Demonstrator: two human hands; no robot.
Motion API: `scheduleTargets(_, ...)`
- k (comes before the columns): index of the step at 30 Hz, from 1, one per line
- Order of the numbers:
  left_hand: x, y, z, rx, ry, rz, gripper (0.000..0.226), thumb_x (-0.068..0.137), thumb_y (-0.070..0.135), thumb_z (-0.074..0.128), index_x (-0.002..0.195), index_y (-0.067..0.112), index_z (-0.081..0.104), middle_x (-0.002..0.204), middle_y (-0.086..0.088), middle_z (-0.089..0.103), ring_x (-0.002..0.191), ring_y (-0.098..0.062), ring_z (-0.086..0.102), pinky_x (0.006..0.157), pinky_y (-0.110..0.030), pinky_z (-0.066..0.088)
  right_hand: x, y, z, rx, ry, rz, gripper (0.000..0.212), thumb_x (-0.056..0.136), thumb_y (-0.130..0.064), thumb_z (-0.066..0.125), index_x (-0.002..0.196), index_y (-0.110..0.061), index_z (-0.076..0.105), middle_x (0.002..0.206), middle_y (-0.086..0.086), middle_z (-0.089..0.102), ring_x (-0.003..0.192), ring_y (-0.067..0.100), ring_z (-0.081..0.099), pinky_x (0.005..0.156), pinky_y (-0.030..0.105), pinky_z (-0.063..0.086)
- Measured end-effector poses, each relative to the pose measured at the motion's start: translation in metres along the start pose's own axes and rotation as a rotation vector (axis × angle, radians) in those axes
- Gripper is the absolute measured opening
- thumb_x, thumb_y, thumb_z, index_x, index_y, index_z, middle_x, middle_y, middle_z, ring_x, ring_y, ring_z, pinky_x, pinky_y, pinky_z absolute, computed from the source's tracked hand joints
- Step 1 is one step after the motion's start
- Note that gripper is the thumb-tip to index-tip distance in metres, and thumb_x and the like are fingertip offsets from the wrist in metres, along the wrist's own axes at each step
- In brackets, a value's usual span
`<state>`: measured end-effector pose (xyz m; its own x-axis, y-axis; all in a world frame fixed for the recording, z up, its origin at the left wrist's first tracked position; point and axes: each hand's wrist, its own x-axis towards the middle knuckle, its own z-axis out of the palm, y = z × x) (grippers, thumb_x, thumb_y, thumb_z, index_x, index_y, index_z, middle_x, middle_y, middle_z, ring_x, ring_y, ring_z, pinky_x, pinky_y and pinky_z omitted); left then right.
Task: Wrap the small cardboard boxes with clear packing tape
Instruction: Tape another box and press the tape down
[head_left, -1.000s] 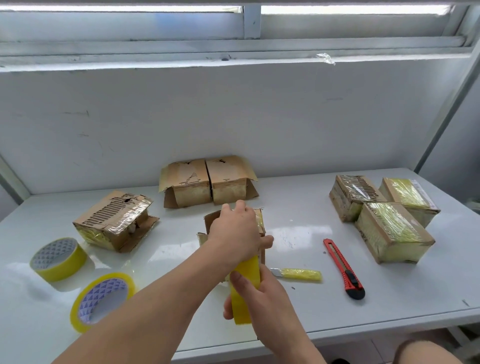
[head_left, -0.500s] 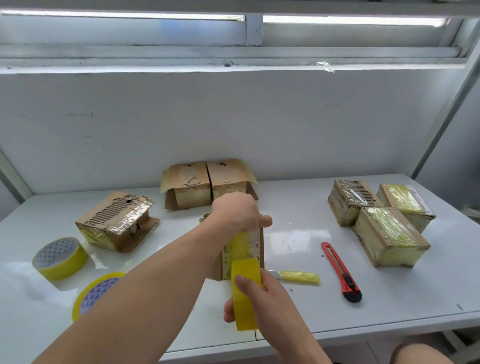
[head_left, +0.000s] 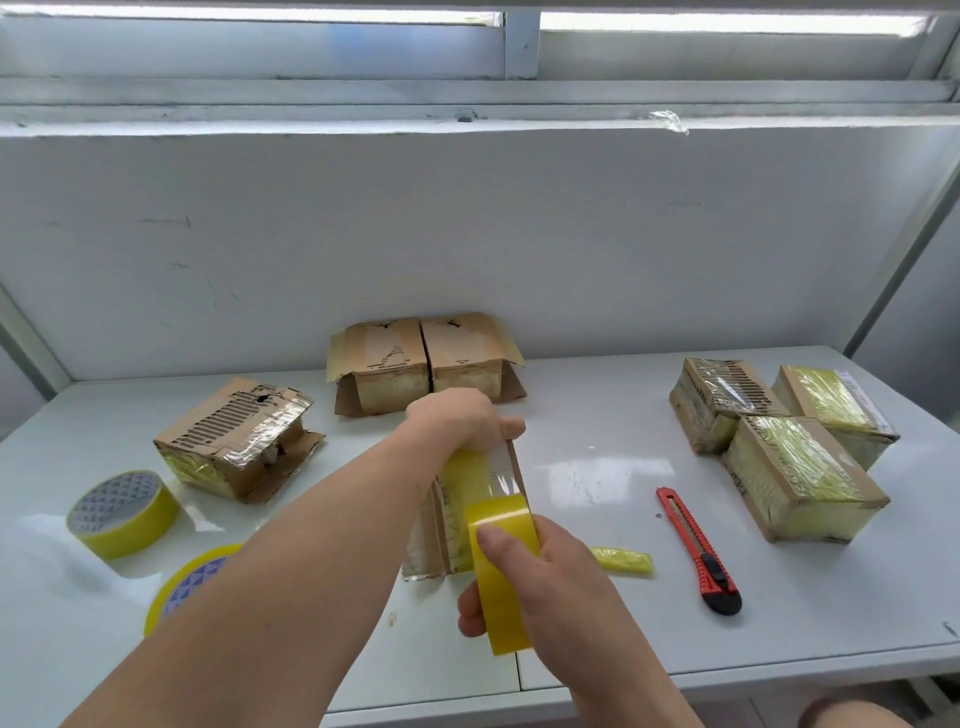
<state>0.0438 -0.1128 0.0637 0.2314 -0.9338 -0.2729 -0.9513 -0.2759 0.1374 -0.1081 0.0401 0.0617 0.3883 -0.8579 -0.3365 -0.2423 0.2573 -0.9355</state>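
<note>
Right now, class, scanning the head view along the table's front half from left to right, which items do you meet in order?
Upright yellow tape roll → flat tape roll → tape roll gripped by the right hand → small yellow wad → red utility knife → nearest wrapped box.

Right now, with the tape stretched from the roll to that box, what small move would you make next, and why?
Probably draw the tape roll in the right hand down and around the box. A clear strip already runs from the roll up the box's near face, and the left hand grips the top, steadying the box upright.
</note>
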Motion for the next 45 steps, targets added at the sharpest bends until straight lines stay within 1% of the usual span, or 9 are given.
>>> scheduleTargets(4,0.0,-0.003,0.017,0.0,0.123,-0.04,0.073,0.089,0.084,0.028,0.094,0.018,0.061,0.094,0.001,0.059,0.089,-0.024,0.055,0.071,-0.032,0.039,0.009,-0.005,0.0,0.053,0.05,-0.016,0.029,0.101,-0.044,0.053,0.106,-0.015,0.057,0.077,0.01,0.076,0.067,0.022,0.073,0.079,0.041,0.058)
scheduleTargets(8,0.007,-0.009,0.022,-0.041,0.205,-0.038,0.057,0.09,0.066,0.039,0.092,0.015,0.064,0.091,-0.002,0.063,0.086,-0.025,0.061,0.069,-0.031,0.043,0.007,-0.007,0.003,0.028,0.022,0.04,0.024,0.101,-0.039,0.054,0.106,-0.016,0.058,0.079,0.01,0.077,0.068,0.022,0.074,0.068,0.033,0.059)
scheduleTargets(20,0.026,-0.023,0.043,-0.148,0.133,-0.111,0.049,0.091,0.063,0.043,0.086,0.017,0.059,0.094,-0.001,0.061,0.088,-0.025,0.059,0.068,-0.03,0.042,0.011,0.032,0.019,-0.014,0.001,0.188,0.028,0.102,-0.039,0.053,0.103,-0.011,0.053,0.073,0.01,0.076,0.062,0.022,0.072,0.064,0.03,0.06)
scheduleTargets(25,0.016,-0.021,0.053,0.0,0.311,-0.105,0.069,0.1,0.066,0.019,0.105,0.016,0.066,0.111,-0.008,0.067,0.099,-0.029,0.059,0.072,-0.034,0.037,0.012,0.036,0.021,-0.01,0.013,0.194,0.027,0.102,-0.039,0.052,0.104,-0.012,0.053,0.075,0.01,0.076,0.062,0.02,0.071,0.06,0.026,0.057)
scheduleTargets(29,0.01,-0.016,0.057,0.191,0.585,0.113,0.06,0.105,0.059,0.02,0.106,0.015,0.061,0.105,-0.006,0.066,0.093,-0.028,0.063,0.066,-0.033,0.035,0.01,0.038,0.023,0.017,0.032,0.159,0.027,0.103,-0.036,0.053,0.104,-0.01,0.054,0.078,0.016,0.076,0.058,0.019,0.068,0.052,0.021,0.051)
scheduleTargets(32,0.002,-0.018,0.062,0.182,0.58,0.249,0.054,0.107,0.053,0.022,0.104,0.015,0.061,0.101,-0.004,0.067,0.088,-0.027,0.066,0.064,-0.032,0.037,0.01,0.039,0.023,0.033,0.02,0.153,0.029,0.102,-0.038,0.054,0.106,-0.009,0.053,0.081,0.02,0.075,0.059,0.022,0.067,0.054,0.023,0.052)
scheduleTargets(37,-0.024,-0.033,0.081,0.155,0.575,0.31,0.064,0.097,0.068,0.024,0.098,0.014,0.058,0.097,-0.003,0.053,0.089,-0.022,0.047,0.08,-0.035,0.039,0.013,0.042,0.022,0.059,0.007,0.147,0.031,0.101,-0.038,0.056,0.107,-0.007,0.054,0.086,0.026,0.073,0.06,0.024,0.067,0.054,0.024,0.054)
scheduleTargets(40,-0.032,-0.036,0.089,0.17,0.652,0.304,0.072,0.095,0.068,0.017,0.091,0.013,0.063,0.092,-0.003,0.056,0.084,-0.022,0.048,0.076,-0.035,0.038,0.013,0.045,0.025,0.011,0.009,0.149,0.031,0.101,-0.043,0.054,0.107,-0.013,0.053,0.086,0.019,0.075,0.063,0.022,0.07,0.057,0.024,0.056)
scheduleTargets(45,-0.046,-0.027,0.077,0.211,0.545,0.246,0.071,0.097,0.071,0.025,0.109,0.014,0.066,0.109,-0.002,0.058,0.105,-0.021,0.052,0.083,-0.035,0.039,0.008,0.044,0.024,-0.011,-0.001,0.121,0.027,0.102,-0.041,0.052,0.108,-0.015,0.053,0.083,0.014,0.076,0.065,0.021,0.071,0.061,0.027,0.059)
